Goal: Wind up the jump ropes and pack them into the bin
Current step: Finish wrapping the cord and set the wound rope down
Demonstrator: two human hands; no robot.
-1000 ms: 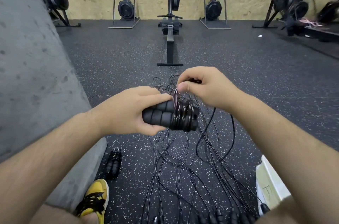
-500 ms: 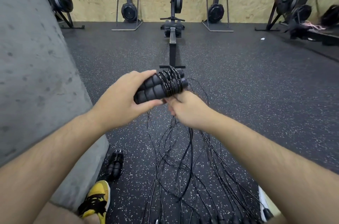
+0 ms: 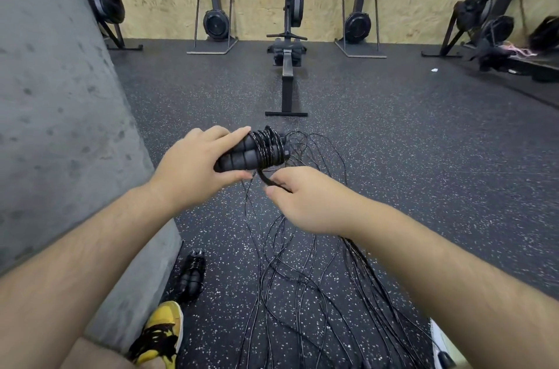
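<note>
Two foam handles [image 3: 242,153], cord-wrapped, sit gripped in my left hand [image 3: 193,169]; my right hand [image 3: 305,202] pinches the cord end. Loose ropes [image 3: 302,271] litter the floor; no legible writing.

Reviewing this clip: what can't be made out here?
- Bin: head view, only a white corner shows; the frame's bottom edge and right forearm hide the rest.
- Loose ropes: tangled; count unclear.
- Rope end in right hand: covered by fingers.
- Wound rope's handles: partly hidden under left hand.
</note>
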